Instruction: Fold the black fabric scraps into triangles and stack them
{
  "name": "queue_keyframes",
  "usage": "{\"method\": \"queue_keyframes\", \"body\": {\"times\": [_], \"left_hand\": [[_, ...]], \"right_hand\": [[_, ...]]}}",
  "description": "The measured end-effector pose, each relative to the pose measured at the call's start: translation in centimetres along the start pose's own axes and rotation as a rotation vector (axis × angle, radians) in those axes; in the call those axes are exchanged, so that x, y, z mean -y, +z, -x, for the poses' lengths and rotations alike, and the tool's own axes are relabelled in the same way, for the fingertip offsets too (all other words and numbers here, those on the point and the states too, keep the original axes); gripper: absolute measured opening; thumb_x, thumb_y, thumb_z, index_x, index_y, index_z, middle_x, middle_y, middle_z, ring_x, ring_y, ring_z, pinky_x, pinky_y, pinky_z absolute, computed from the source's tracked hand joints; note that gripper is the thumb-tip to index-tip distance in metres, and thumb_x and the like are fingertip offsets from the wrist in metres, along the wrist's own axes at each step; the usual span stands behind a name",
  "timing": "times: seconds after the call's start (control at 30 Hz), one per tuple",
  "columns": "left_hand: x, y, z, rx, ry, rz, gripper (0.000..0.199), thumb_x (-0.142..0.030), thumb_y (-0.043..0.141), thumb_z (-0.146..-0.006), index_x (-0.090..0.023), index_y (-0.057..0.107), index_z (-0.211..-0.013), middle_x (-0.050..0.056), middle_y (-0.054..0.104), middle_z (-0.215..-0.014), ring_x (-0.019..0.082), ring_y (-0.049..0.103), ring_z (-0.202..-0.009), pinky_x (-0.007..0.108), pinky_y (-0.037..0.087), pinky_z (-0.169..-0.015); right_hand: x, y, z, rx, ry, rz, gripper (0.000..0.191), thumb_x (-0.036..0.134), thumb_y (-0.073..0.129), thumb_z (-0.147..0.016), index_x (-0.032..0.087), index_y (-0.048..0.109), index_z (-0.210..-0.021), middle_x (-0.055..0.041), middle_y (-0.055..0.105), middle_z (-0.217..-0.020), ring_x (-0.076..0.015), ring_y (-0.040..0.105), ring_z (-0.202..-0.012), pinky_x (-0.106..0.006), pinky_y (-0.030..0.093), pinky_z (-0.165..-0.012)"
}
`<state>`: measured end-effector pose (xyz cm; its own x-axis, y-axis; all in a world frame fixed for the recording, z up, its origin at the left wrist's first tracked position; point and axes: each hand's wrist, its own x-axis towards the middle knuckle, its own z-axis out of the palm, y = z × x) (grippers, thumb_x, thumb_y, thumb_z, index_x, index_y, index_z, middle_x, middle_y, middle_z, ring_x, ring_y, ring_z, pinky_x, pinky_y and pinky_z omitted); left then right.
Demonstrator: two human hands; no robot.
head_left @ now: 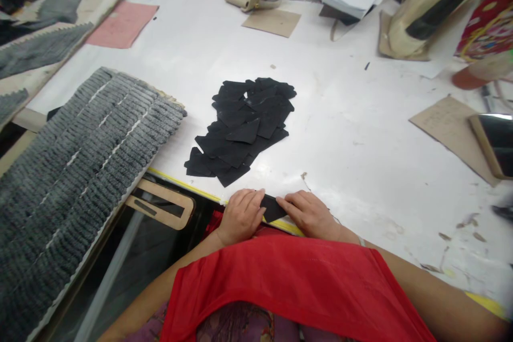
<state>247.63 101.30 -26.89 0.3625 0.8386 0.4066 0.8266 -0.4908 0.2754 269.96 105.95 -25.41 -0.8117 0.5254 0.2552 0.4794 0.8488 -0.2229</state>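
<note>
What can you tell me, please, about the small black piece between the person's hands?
The small black piece looks thin, plain and matte, perhaps fabric or soft leather; the exact material is unclear. Its visible part is angular, with straight edges and a corner pointing toward the person. It is at the near edge of the white table, by the yellow strip. The left hand touches its left end, the right hand its right side; fingers hide its full outline.

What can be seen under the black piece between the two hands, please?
At the near edge of the white table, a yellow strip shows just beside the black piece. What lies directly underneath cannot be seen: the piece, left hand and right hand cover it.
</note>
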Motion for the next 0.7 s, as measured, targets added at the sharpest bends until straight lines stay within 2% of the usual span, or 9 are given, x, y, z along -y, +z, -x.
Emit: {"method": "queue_keyframes", "body": {"times": [0.07, 0.17, 0.3, 0.37, 0.43, 0.53, 0.6, 0.7], "left_hand": [[-0.3, -0.2, -0.3, 0.048, 0.013, -0.041, 0.044, -0.029, 0.051, -0.086, -0.012, 0.046, -0.126, 0.011, 0.061, -0.107, 0.023, 0.053, -0.100, 0.038, 0.043, -0.089], [-0.6, -0.6, -0.6, 0.115, 0.038, -0.100, 0.039, -0.036, 0.051, -0.086, -0.016, 0.053, -0.119, 0.010, 0.061, -0.107, 0.024, 0.052, -0.101, 0.040, 0.041, -0.090], [-0.7, -1.1, -0.8, 0.097, 0.091, -0.164, 0.040, -0.040, 0.052, -0.085, -0.017, 0.054, -0.118, 0.011, 0.058, -0.117, 0.027, 0.049, -0.111, 0.048, 0.032, -0.100], [-0.8, -1.2, -1.0, 0.101, 0.131, -0.175, 0.041, -0.039, 0.050, -0.086, -0.015, 0.054, -0.119, 0.012, 0.056, -0.119, 0.027, 0.048, -0.113, 0.048, 0.030, -0.102], [-0.9, -1.0, -1.1, 0.138, 0.168, -0.171, 0.041, -0.038, 0.049, -0.087, -0.011, 0.054, -0.118, 0.014, 0.058, -0.114, 0.026, 0.050, -0.110, 0.044, 0.033, -0.101], [-1.3, -0.9, -1.3, 0.171, 0.198, -0.207, 0.051, -0.047, 0.046, -0.087, -0.008, 0.054, -0.119, 0.017, 0.060, -0.109, 0.027, 0.054, -0.105, 0.041, 0.038, -0.097], [-1.5, -0.9, -1.3, 0.171, 0.215, -0.264, 0.055, -0.052, 0.044, -0.086, -0.012, 0.051, -0.123, 0.017, 0.059, -0.110, 0.029, 0.054, -0.104, 0.043, 0.038, -0.096], [-1.9, -1.0, -1.3, 0.184, 0.228, -0.321, 0.050, -0.052, 0.042, -0.087, -0.019, 0.052, -0.123, 0.015, 0.059, -0.111, 0.029, 0.054, -0.104, 0.048, 0.037, -0.096]], "right_hand": [[0.0, -0.2, 0.0, 0.012, -0.015, 0.026, 0.030, 0.017, 0.039, -0.089, 0.009, 0.057, -0.112, -0.0107, 0.059, -0.088, -0.0180, 0.046, -0.077, -0.031, 0.040, -0.068], [-0.1, -0.3, 0.2, 0.027, -0.034, 0.058, 0.030, 0.018, 0.039, -0.090, 0.009, 0.057, -0.112, -0.0107, 0.059, -0.087, -0.0183, 0.046, -0.076, -0.032, 0.039, -0.068], [-0.3, -0.5, 0.8, 0.031, -0.043, 0.076, 0.030, 0.017, 0.037, -0.091, 0.010, 0.057, -0.112, -0.0105, 0.059, -0.088, -0.0179, 0.046, -0.077, -0.031, 0.039, -0.068], [-0.3, -0.6, 1.1, 0.026, -0.044, 0.084, 0.030, 0.016, 0.036, -0.091, 0.010, 0.056, -0.112, -0.0103, 0.059, -0.088, -0.0178, 0.047, -0.078, -0.031, 0.039, -0.068], [-0.3, -0.8, 1.4, 0.017, -0.051, 0.091, 0.030, 0.015, 0.035, -0.091, 0.010, 0.057, -0.111, -0.0101, 0.059, -0.087, -0.0176, 0.047, -0.078, -0.030, 0.039, -0.067], [-0.3, -1.2, 1.6, 0.004, -0.061, 0.105, 0.030, 0.016, 0.035, -0.091, 0.009, 0.058, -0.109, -0.0099, 0.059, -0.085, -0.0173, 0.047, -0.076, -0.030, 0.039, -0.066], [-0.3, -1.4, 1.7, -0.008, -0.067, 0.114, 0.029, 0.017, 0.035, -0.092, 0.008, 0.058, -0.108, -0.0098, 0.059, -0.084, -0.0171, 0.047, -0.074, -0.030, 0.038, -0.065], [-0.3, -1.5, 2.1, -0.025, -0.068, 0.123, 0.029, 0.017, 0.036, -0.091, 0.008, 0.058, -0.107, -0.0099, 0.059, -0.085, -0.0172, 0.046, -0.074, -0.030, 0.038, -0.064]]}}
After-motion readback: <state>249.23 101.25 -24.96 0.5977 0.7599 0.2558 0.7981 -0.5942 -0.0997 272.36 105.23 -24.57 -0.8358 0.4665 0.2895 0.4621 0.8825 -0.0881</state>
